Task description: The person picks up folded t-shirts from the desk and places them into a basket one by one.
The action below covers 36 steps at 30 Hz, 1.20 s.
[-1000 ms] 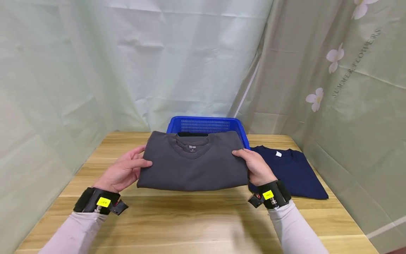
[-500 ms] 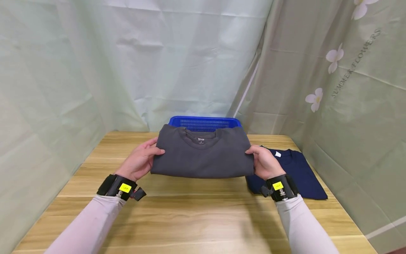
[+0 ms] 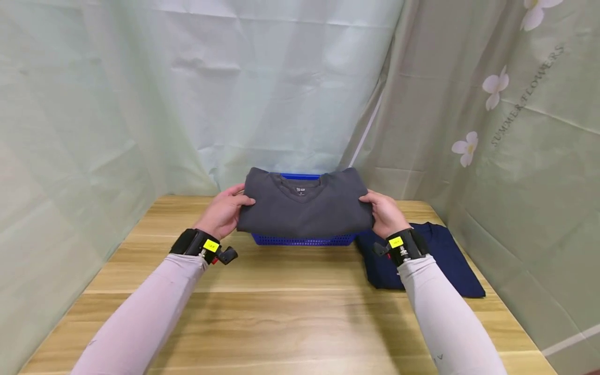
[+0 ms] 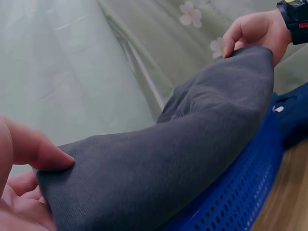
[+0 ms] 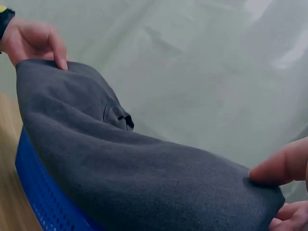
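Observation:
A folded dark grey T-shirt (image 3: 304, 211) hangs over the blue basket (image 3: 304, 241), its collar and printed label toward the far side. My left hand (image 3: 224, 211) pinches the shirt's left edge, thumb on top and fingers beneath. At the opposite edge my right hand (image 3: 385, 212) grips it the same way. In the left wrist view the grey cloth (image 4: 144, 168) sags a little between both hands, with the basket's perforated wall (image 4: 231, 202) below it. Most of the basket is hidden by the shirt.
A folded navy T-shirt (image 3: 440, 260) lies on the wooden table (image 3: 290, 312) to the right of the basket, partly behind my right wrist. Pale curtains (image 3: 281, 94) enclose the table at the back and sides.
Both hands have carried the grey T-shirt forward and slightly right, from in front of the basket to over it. The navy T-shirt has stayed put.

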Available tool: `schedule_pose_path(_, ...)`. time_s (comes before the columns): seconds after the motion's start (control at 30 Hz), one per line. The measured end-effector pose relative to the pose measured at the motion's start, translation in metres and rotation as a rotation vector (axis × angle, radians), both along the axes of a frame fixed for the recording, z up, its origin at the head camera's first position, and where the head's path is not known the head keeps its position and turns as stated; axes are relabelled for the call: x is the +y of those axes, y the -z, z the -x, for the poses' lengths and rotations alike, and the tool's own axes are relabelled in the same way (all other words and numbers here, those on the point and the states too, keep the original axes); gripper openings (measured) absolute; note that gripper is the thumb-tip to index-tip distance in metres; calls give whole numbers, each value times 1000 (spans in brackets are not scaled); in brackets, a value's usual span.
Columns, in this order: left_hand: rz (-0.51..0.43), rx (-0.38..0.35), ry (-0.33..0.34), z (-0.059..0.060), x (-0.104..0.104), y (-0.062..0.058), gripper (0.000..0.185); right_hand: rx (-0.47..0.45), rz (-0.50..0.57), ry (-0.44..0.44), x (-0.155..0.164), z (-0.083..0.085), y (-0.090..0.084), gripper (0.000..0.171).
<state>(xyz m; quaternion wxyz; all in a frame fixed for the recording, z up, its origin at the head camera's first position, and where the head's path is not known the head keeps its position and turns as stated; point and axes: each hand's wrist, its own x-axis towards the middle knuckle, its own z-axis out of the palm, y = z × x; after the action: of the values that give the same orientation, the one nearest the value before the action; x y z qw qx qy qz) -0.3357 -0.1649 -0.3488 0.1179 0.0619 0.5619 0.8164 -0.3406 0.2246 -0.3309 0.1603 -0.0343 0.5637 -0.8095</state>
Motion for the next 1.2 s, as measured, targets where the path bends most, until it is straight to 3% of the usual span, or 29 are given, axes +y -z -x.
schedule_pose_path(0.37,6,-9,-109,26,9,3,69,23,-47,182,-11,30,11,63)
schedule_pose_path(0.67,147,45,-213,26,6,5,56,247,-385,319,-12,27,14,59)
schedule_pose_path(0.73,151,71,-193,23,7,6,52,268,-406,318,-7,24,14,57)
schedule_pose_path(0.9,260,171,-95,10,17,9,46,284,-463,321,6,20,18,53)
schedule_pose_path(1.2,439,315,19,-22,62,12,38,303,-596,341,41,10,28,51)
